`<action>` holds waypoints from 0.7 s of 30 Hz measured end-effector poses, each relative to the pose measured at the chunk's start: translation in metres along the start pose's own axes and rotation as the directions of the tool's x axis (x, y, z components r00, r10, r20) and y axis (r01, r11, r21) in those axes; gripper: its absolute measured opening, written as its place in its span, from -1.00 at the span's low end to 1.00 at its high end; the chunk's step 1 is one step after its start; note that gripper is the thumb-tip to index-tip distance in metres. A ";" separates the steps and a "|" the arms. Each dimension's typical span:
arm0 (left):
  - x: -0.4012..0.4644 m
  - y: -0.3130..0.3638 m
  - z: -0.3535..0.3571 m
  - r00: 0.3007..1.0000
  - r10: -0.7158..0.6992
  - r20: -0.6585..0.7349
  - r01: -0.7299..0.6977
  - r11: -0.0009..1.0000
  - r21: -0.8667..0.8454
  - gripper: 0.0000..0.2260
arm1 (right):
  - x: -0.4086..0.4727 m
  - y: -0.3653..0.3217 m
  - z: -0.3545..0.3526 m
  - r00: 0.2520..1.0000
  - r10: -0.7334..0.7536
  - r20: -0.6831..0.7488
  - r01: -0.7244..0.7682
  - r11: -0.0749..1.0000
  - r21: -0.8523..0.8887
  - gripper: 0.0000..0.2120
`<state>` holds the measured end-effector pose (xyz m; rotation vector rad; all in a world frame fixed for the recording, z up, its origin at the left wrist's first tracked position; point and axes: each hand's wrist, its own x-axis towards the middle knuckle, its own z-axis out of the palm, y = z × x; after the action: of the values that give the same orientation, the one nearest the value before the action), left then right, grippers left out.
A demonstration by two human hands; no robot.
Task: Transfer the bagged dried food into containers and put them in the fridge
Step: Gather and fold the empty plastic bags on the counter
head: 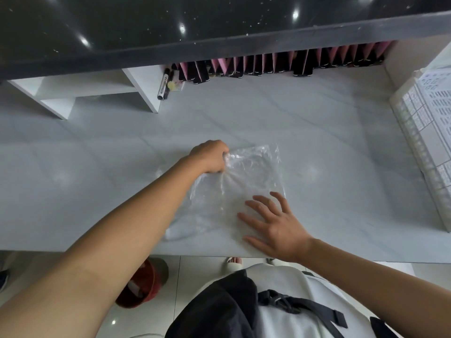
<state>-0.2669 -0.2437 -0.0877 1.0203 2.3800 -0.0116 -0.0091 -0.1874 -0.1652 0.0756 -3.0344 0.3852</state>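
We saw a clear plastic bag (244,181) lying flat and crumpled on the pale marble counter (317,132), near its front edge; it looked empty and see-through. Its far left corner was bunched into creases; the rest spread smooth toward us.

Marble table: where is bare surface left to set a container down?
Bare table lies between the plastic bag and the pink-and-black folders, and left of the left hand. The right edge is taken by a white crate; markers sit by the white shelf.

Clear plastic bag (246,181); white grey-veined marble table (317,132); pink-and-black folders (280,63); white basket (424,142).
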 end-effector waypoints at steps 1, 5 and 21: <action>0.001 0.000 -0.003 0.998 0.002 -0.068 -0.002 1.000 -0.001 -0.91 | -0.002 -0.002 -0.001 1.000 0.028 -0.009 -0.028 1.000 -0.005 -0.51; -0.008 0.012 -0.013 0.977 0.044 -0.209 -0.051 0.998 -0.028 -0.84 | -0.001 -0.001 -0.006 0.981 0.178 0.074 -0.179 0.984 -0.001 -0.46; -0.100 0.007 0.121 0.890 0.238 -0.388 -0.283 0.957 -0.060 -0.65 | 0.020 -0.018 -0.058 0.899 0.084 -0.429 0.040 0.961 0.272 -0.81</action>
<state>-0.1479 -0.3319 -0.1406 1.3807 2.5170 0.4570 -0.0232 -0.1910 -0.1027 -0.0270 -2.5220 0.7175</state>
